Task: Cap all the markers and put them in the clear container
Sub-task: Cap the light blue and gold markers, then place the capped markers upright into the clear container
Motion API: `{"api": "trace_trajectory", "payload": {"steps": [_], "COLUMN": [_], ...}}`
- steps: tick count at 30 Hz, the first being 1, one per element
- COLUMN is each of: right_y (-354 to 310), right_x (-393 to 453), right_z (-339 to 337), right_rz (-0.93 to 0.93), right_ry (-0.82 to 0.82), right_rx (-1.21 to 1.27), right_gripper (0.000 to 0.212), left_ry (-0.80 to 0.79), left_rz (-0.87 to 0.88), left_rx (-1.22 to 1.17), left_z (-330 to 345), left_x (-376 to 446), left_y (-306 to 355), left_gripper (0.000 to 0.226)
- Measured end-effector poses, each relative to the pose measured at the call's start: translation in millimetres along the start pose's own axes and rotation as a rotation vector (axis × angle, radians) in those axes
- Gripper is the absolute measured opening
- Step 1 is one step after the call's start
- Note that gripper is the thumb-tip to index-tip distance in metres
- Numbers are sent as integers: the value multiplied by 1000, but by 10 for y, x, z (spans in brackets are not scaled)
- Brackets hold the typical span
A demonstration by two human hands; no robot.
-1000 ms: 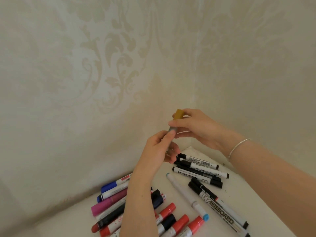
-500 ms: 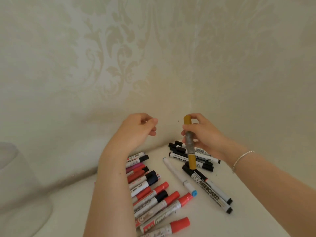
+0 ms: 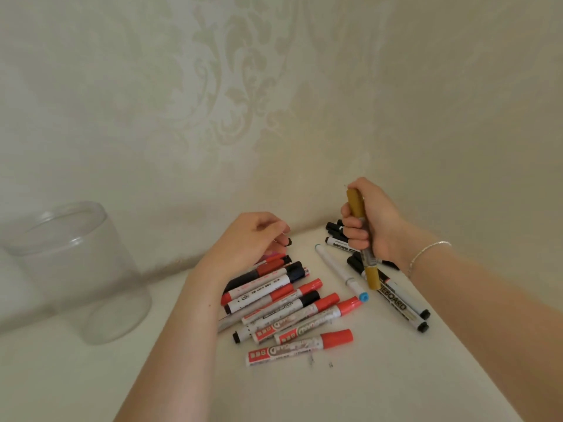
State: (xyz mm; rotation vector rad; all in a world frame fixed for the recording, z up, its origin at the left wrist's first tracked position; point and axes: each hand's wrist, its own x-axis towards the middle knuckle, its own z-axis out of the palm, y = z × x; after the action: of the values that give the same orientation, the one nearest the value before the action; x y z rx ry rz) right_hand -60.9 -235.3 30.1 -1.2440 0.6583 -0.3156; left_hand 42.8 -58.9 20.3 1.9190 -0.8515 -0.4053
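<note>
My right hand (image 3: 376, 226) is shut on a gold-capped marker (image 3: 372, 277), holding it nearly upright above the table's far right corner. My left hand (image 3: 246, 239) hangs with curled fingers over the far end of a pile of red- and black-capped markers (image 3: 289, 303). Its fingertips sit at a small black marker end (image 3: 288, 241); whether they grip it is unclear. The clear container (image 3: 58, 226) stands upright at the left, apart from both hands. A white marker with a blue cap (image 3: 341, 274) lies between the hands.
Black-capped whiteboard markers (image 3: 399, 303) lie under and behind my right hand, against the corner. The white table (image 3: 335, 391) meets patterned walls at the back and right. Tiny dark specks (image 3: 330, 364) lie near the front marker.
The hands have separated: my left hand let go of the gold marker and dropped onto the pile. My right hand kept the marker. The view swung left, bringing the container in.
</note>
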Motion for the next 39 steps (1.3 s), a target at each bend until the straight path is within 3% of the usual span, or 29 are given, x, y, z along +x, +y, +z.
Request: {"api": "trace_trajectory", "payload": {"steps": [8,16,19,22,25,27,33,36,39], "right_y": [16,-111,-171,-203,-228,-236,-183,-99,-12], "right_x": [64,85,38,-4,-18,-1,135,164,200], "right_z": [36,1,-30,-77,-133,-134,104,226,325], "right_rz": [-86,-156,-203,-241,-297,-331,-309,-278,-256], "right_ry": [83,126,112,112,139,153,71,-99,-63], "right_rx": [-62,-95,-55,44,131,134,-123,-117,-109], "right_gripper": [32,31,33,34,36,37,47,29,11], "left_ry": [-3,-352,-364,-236,-61,-5,-116,-68,58], "left_rz": [33,441,517,536,364,282,144,158,215], "left_rx": [69,845,931,823,342,142,-263,-144,61], "left_z": [172,809,944,914,741,618,425,379,338], "left_x": [47,219,315,410,438,457,484,469,416], "left_y": [-106,-113,-126,-133,-93,-58,85,140,185], "left_gripper": [20,56,51,36,27,26,24,37,31]}}
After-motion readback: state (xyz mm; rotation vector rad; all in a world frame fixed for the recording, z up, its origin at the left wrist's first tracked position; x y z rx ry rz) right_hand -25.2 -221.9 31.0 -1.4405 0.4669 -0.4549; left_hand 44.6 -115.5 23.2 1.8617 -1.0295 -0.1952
